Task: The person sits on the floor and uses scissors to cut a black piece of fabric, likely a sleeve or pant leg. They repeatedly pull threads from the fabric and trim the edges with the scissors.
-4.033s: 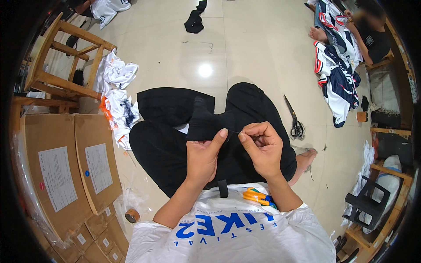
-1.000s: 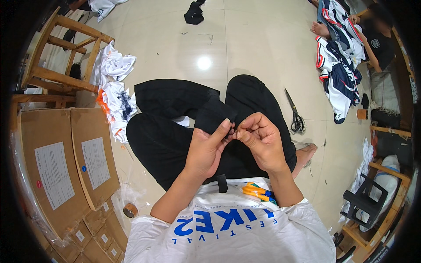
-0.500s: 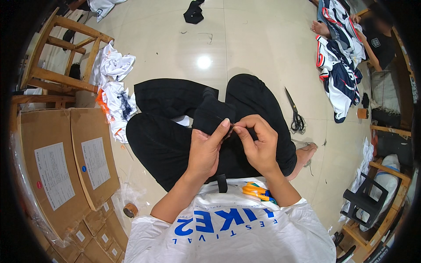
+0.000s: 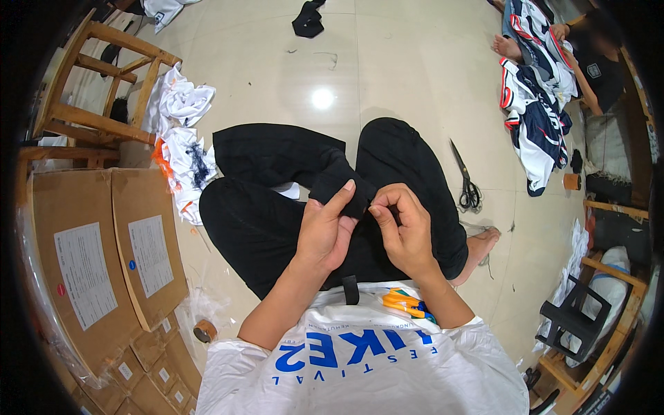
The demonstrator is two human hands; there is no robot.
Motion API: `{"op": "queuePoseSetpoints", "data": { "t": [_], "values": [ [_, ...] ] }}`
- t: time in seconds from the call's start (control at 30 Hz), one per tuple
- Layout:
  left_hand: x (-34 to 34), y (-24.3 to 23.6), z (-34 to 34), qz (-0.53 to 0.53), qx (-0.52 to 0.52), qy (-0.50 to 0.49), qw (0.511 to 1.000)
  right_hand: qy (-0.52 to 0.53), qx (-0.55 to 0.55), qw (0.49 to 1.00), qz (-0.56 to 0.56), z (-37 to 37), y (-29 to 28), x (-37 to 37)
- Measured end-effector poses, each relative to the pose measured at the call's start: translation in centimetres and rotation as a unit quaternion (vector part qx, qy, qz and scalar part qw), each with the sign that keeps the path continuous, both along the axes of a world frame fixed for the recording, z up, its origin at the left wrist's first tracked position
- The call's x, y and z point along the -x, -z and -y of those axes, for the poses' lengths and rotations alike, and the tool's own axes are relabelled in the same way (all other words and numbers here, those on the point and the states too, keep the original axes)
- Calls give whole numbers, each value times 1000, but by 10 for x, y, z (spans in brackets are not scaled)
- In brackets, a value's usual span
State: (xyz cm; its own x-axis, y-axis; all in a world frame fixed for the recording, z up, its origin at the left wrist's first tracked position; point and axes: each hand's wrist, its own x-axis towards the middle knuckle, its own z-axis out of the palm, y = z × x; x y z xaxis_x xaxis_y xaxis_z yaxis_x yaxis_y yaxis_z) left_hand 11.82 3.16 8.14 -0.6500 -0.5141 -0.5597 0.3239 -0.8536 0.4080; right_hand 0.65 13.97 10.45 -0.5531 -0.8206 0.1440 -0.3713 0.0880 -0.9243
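The cloth (image 4: 330, 181) is plain black, as are the trousers (image 4: 242, 218). The near shirt (image 4: 415, 373) is white with blue print. Left, brown cartons (image 4: 145, 196) carry white labels (image 4: 86, 275); white fabric (image 4: 183, 104) shows orange and dark-blue patches. Far right, jerseys (image 4: 539, 142) mix navy, white and red. The floor (image 4: 415, 83) is cream.

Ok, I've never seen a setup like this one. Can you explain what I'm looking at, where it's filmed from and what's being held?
There is no machine: these are a person's bare hands, seen from above by a wide fisheye camera on their head, so edges bend.

The left hand holds black fabric above the lap. The right hand is at its edge, thumb and forefinger close together; any fine thread or needle there is too small to tell.

On the tiled floor, black-handled scissors lie to the right. Cardboard boxes stand at left.
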Motion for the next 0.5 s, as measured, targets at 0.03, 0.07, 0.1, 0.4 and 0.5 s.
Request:
{"op": "queuePoseSetpoints", "data": {
  "t": [0.03, 0.07, 0.1, 0.4, 0.5],
  "values": [
    [0, -1, 0, 9, -10, -6, 1000, -2, -3, 1000, -13, -1, 2, 1],
    [1, -2, 0, 7, -14, -14, 1000, -10, 4, 1000, -2, -2, 3, 1],
    [1, -3, 0, 7, -18, -16, 1000, -17, 2, 1000, 14, -3, 5, 0],
    [4, -3, 8, -17, 34, -29, 999, -4, 80, 959, 273, -1, 22, -3],
    [3, -1, 10, -12, 38, -12, 999, 0, 79, 958, 275, -2, 23, 0]
  ]
}}
